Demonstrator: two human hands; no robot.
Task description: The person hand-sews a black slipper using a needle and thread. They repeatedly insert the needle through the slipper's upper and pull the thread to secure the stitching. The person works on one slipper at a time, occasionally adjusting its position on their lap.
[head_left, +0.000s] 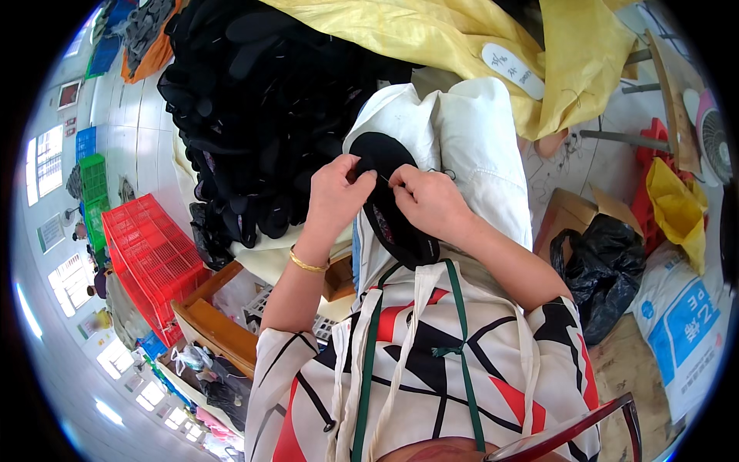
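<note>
A black cloth shoe (381, 150) lies lengthwise over my lap, its sole end pointing away and its opening with a patterned lining toward my body. My left hand (336, 189) pinches the shoe's left edge between thumb and fingers. Close beside it, my right hand (431, 199) is closed in a pinch over the shoe's right side. A thin, pale, needle-like sliver shows at its fingertips; its full length is hidden. White cloth (481, 146) covers my knees beneath the shoe. A bit of dark thread lies on that cloth by my right hand.
A large heap of black shoes (262, 115) rises at the far left. Yellow sheeting (431, 31) with a white insole (512, 71) lies ahead. Red crates (150, 258) and a wooden drawer (208, 308) stand left; a black plastic bag (604, 262), cardboard box and fan are right.
</note>
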